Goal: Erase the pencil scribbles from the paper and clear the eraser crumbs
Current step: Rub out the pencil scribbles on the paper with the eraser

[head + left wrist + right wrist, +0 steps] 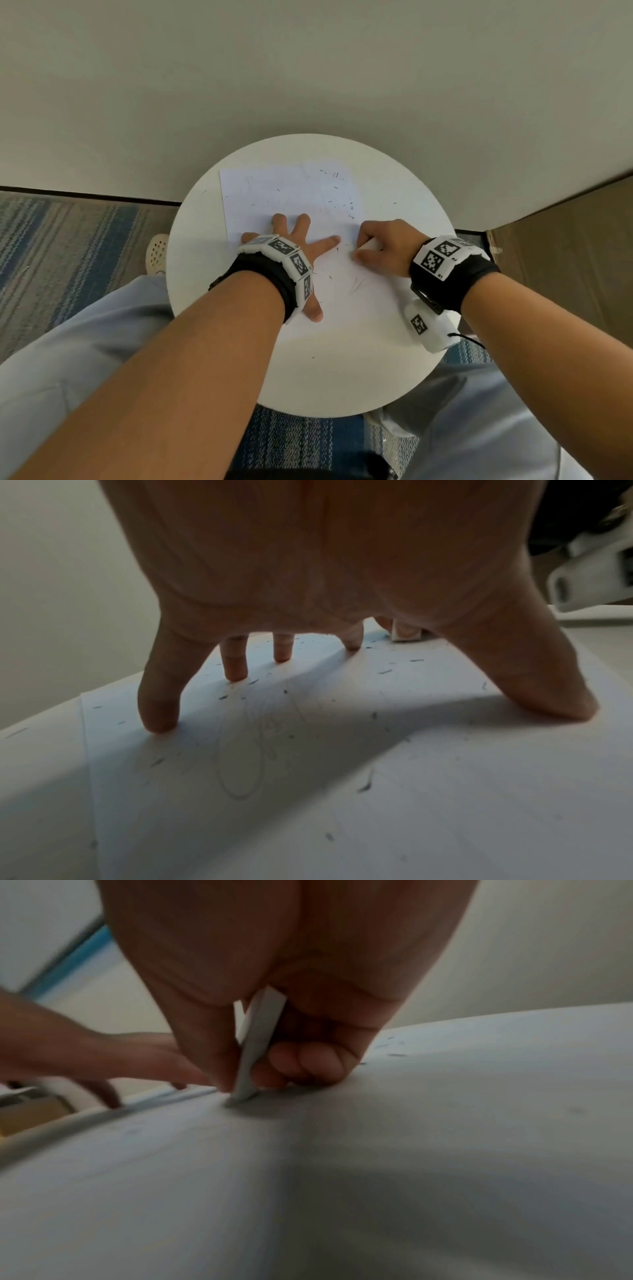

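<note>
A white sheet of paper (294,192) lies on the round white table (342,377). Dark eraser crumbs (339,198) speckle the sheet, and faint pencil loops (240,764) show under my left palm. My left hand (291,246) presses the paper with spread, straight fingers (159,712). My right hand (380,246) pinches a white eraser (255,1047) between thumb and curled fingers, its lower end touching the paper near the sheet's right edge. The eraser (405,633) also shows beyond my left fingers.
The table stands against a pale wall (308,68). Striped blue carpet (68,240) lies to the left, a brown panel (565,246) to the right. My knees in light trousers (85,342) flank the table, and a pale shoe (157,251) sits at its left.
</note>
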Demonstrator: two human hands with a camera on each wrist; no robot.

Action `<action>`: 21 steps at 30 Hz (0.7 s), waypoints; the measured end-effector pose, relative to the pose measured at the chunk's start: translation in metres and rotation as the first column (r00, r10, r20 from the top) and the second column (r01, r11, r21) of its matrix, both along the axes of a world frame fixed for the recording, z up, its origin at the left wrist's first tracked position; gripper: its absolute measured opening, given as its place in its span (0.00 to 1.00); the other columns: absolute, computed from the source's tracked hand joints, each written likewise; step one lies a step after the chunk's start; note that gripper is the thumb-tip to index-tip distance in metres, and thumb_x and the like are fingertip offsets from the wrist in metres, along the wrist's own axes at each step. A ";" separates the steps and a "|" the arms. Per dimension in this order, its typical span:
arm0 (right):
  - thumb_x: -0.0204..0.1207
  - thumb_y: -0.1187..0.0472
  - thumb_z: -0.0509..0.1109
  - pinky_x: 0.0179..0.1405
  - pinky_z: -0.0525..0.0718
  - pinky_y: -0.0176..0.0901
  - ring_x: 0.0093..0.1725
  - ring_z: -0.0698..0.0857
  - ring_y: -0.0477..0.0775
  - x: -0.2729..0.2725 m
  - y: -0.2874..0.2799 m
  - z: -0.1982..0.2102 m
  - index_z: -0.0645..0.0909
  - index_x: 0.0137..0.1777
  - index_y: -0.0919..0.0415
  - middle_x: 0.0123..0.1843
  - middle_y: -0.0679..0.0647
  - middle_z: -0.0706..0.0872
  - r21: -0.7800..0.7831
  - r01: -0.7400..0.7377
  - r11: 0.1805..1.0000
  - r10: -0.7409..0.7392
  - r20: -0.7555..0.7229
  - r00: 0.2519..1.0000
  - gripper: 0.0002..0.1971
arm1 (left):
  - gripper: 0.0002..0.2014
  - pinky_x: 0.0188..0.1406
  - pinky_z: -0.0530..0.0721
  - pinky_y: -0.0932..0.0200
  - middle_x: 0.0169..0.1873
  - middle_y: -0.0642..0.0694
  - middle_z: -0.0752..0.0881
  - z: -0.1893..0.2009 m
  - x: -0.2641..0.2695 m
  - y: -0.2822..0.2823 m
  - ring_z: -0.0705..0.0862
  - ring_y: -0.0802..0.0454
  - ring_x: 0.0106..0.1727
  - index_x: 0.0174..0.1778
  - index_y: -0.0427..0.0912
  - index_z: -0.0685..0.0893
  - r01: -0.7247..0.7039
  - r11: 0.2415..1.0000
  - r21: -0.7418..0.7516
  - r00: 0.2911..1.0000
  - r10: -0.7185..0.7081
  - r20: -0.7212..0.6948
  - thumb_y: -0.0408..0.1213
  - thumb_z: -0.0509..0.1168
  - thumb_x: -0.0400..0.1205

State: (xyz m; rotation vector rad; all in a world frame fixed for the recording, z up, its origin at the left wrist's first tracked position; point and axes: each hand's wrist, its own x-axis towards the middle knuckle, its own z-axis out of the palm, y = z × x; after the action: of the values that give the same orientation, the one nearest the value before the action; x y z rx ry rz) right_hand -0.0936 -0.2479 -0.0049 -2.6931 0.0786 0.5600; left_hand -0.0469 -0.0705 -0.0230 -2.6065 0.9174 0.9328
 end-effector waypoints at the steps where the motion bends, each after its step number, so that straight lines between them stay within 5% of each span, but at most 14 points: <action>1: 0.75 0.53 0.70 0.33 0.70 0.36 0.38 0.78 0.50 -0.003 0.002 -0.001 0.77 0.43 0.51 0.34 0.45 0.79 0.005 -0.034 0.999 0.034 -0.013 0.999 0.05 | 0.63 0.63 0.69 0.27 0.80 0.52 0.36 0.001 0.000 0.000 0.40 0.33 0.79 0.75 0.78 0.34 0.000 1.000 0.000 1.000 0.000 -0.002 0.72 0.74 0.55; 4: 0.76 0.52 0.70 0.33 0.71 0.34 0.34 0.76 0.46 -0.015 0.018 -0.003 0.80 0.46 0.52 0.33 0.44 0.78 0.041 -0.231 0.972 0.234 -0.118 0.965 0.05 | 0.63 0.62 0.69 0.28 0.81 0.52 0.36 -0.001 0.001 0.001 0.41 0.34 0.78 0.75 0.78 0.34 0.005 1.000 -0.014 1.000 -0.005 0.007 0.73 0.74 0.54; 8: 0.75 0.53 0.69 0.31 0.69 0.33 0.39 0.77 0.50 -0.002 -0.007 0.002 0.77 0.43 0.52 0.32 0.42 0.77 -0.016 0.020 1.000 -0.020 -0.006 1.000 0.05 | 0.63 0.63 0.67 0.25 0.81 0.52 0.35 -0.001 0.000 -0.001 0.39 0.33 0.79 0.75 0.78 0.34 -0.005 1.000 0.000 1.000 0.005 -0.009 0.72 0.74 0.55; 12: 0.75 0.52 0.70 0.34 0.72 0.30 0.36 0.77 0.46 -0.016 0.011 -0.001 0.76 0.41 0.49 0.32 0.41 0.77 0.040 -0.220 0.975 0.223 -0.149 0.963 0.06 | 0.63 0.63 0.69 0.26 0.80 0.53 0.37 -0.002 0.001 0.001 0.40 0.33 0.78 0.75 0.78 0.34 -0.002 1.000 -0.016 1.000 0.002 -0.003 0.73 0.74 0.54; 16: 0.75 0.52 0.70 0.43 0.72 0.37 0.42 0.79 0.51 -0.008 -0.013 0.000 0.77 0.43 0.51 0.39 0.47 0.81 0.004 0.035 0.999 -0.035 -0.028 0.999 0.06 | 0.63 0.64 0.67 0.25 0.81 0.53 0.35 0.000 0.000 0.000 0.38 0.33 0.79 0.75 0.78 0.34 -0.010 1.000 -0.002 1.000 0.010 -0.014 0.72 0.75 0.55; 21: 0.76 0.51 0.70 0.32 0.69 0.26 0.34 0.77 0.45 -0.029 0.013 -0.005 0.75 0.42 0.49 0.33 0.42 0.78 0.069 -0.203 0.977 0.211 -0.137 0.968 0.07 | 0.63 0.61 0.68 0.27 0.80 0.53 0.36 -0.003 0.000 0.000 0.39 0.34 0.78 0.74 0.78 0.34 -0.004 1.000 -0.018 1.000 0.004 0.007 0.72 0.74 0.53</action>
State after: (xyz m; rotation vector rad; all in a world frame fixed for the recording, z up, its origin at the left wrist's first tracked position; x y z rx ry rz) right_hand -0.1225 -0.2352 -0.0101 -2.6207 -0.1794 0.8071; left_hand -0.0467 -0.0701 -0.0265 -2.6252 0.9235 0.9205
